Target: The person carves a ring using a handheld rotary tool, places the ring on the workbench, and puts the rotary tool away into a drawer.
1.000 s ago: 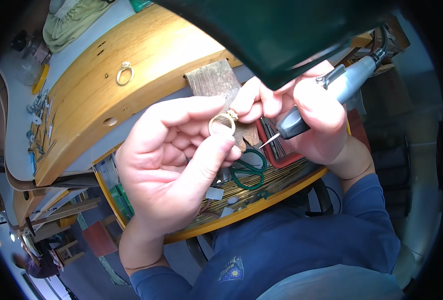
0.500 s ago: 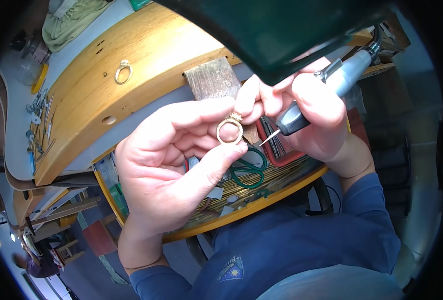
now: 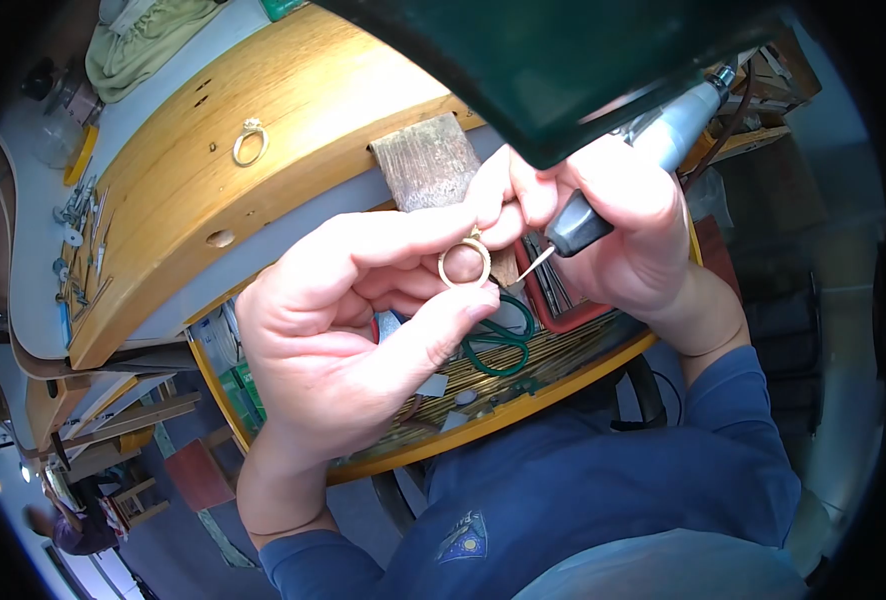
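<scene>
Between the thumb and fingers of my left hand (image 3: 338,335) a gold-coloured ring (image 3: 446,275) is pinched, its round band facing me. My right hand (image 3: 628,225) is wrapped round a rotary handpiece (image 3: 578,226) with a black nose and grey body. The thin bit (image 3: 536,263) of the handpiece points down and left, apart from the ring. Fingertips of my right hand meet those of my left at the top of the ring, hiding most of its head. Just behind is a worn wooden bench pin (image 3: 426,160).
A second ring (image 3: 250,145) lies on the curved wooden bench (image 3: 153,215). Below my hands, an open drawer (image 3: 523,403) holds green-handled scissors (image 3: 498,345) and a red tray (image 3: 573,322) of tools. A dark green lamp shade (image 3: 563,70) hangs overhead. Small bits (image 3: 83,240) lie at left.
The ring in my left hand has turned slightly, and its head is now more covered by fingers. My right hand and the handpiece have shifted a little, with the handpiece's rear tilting up-left.
</scene>
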A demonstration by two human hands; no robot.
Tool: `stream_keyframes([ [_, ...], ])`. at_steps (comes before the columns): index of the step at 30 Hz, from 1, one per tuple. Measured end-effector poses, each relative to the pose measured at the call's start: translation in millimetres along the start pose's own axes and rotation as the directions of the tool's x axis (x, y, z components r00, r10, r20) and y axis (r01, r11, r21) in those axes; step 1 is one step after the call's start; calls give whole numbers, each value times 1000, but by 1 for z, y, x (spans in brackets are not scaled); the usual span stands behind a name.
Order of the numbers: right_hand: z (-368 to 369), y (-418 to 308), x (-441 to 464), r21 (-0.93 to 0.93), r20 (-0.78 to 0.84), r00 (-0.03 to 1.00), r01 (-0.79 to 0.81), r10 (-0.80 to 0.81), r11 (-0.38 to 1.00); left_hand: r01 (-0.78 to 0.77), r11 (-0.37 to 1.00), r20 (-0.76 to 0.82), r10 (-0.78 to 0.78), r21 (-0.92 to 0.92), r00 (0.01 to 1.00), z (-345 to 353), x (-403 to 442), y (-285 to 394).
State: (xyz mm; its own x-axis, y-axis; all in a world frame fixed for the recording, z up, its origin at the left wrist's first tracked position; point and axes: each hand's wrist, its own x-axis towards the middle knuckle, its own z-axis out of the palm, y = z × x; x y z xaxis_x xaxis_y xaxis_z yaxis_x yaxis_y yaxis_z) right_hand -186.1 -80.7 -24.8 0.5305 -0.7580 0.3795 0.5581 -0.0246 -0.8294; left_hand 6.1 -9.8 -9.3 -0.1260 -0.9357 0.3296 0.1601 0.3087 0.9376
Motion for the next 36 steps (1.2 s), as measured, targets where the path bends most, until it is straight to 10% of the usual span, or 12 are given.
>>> stream_keyframes([
  [36,4,0,-4,-160,-105,988,-129,113,979,51,987,-8,-53,-153,999,-2,1,-5],
])
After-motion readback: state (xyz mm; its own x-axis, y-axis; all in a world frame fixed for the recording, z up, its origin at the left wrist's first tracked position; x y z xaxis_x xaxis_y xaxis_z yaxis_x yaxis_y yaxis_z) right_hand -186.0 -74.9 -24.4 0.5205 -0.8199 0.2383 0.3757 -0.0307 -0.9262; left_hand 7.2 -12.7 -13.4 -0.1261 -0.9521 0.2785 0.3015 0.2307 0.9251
